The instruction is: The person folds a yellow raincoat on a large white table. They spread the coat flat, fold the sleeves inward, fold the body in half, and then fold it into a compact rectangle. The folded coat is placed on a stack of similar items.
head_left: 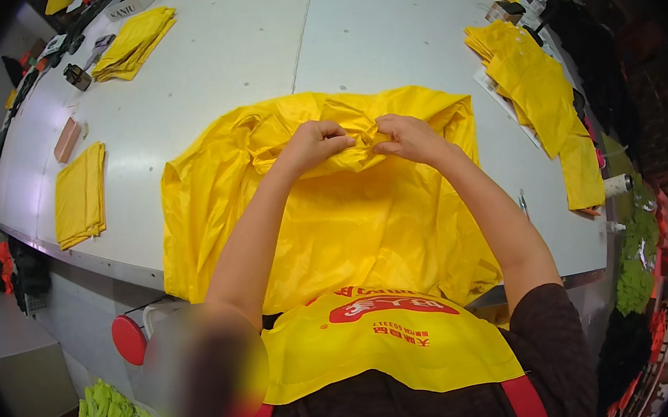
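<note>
A large piece of thin, shiny yellow fabric (352, 223), loosely bunched like a garment, lies spread over the near edge of the white table. Both hands are at its gathered far part, a short gap apart. With fingers closed, my left hand (316, 145) pinches a fold there. Just to the right, my right hand (409, 137) pinches the same gathered part between thumb and fingers. Crumpled folds of cloth rise around the fingertips. The near part of the fabric hangs down toward the yellow apron (397, 348) that I wear.
Folded yellow cloth (82, 194) lies at the table's left edge beside a pinkish block (66, 140). Farther back are another folded yellow stack (134, 44) and a small dark bottle (77, 77). A yellow pile (528, 78) and a white roll (616, 185) line the right edge.
</note>
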Available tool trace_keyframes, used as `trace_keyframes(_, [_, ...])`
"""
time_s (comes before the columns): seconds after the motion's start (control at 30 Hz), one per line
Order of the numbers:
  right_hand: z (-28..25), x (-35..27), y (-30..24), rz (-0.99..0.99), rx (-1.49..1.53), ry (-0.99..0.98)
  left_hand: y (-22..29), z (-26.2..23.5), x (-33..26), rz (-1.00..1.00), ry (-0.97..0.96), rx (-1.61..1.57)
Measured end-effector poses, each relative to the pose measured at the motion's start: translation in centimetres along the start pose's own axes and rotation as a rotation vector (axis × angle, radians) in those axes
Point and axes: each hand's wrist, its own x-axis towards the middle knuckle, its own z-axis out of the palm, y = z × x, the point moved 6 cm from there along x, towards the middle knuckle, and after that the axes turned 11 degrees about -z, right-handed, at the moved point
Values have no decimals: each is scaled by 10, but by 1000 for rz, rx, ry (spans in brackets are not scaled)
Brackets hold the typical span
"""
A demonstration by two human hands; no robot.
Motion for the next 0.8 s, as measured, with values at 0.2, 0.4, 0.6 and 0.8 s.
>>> trace_keyframes(0.2, [-12, 2, -26, -294, 225, 472, -12, 0, -8, 60, 21, -122])
trace_keyframes(0.4, [-2, 6, -18, -383, 192, 418, -11, -4, -17, 110, 26, -222])
trace_keyframes(0.6, [-35, 11, -52, -418, -186, 157, -3, -9, -33, 225, 108, 16])
trace_keyframes(0.8, [-28, 13, -45, -283, 285, -59, 6, -8, -32, 207, -1, 71])
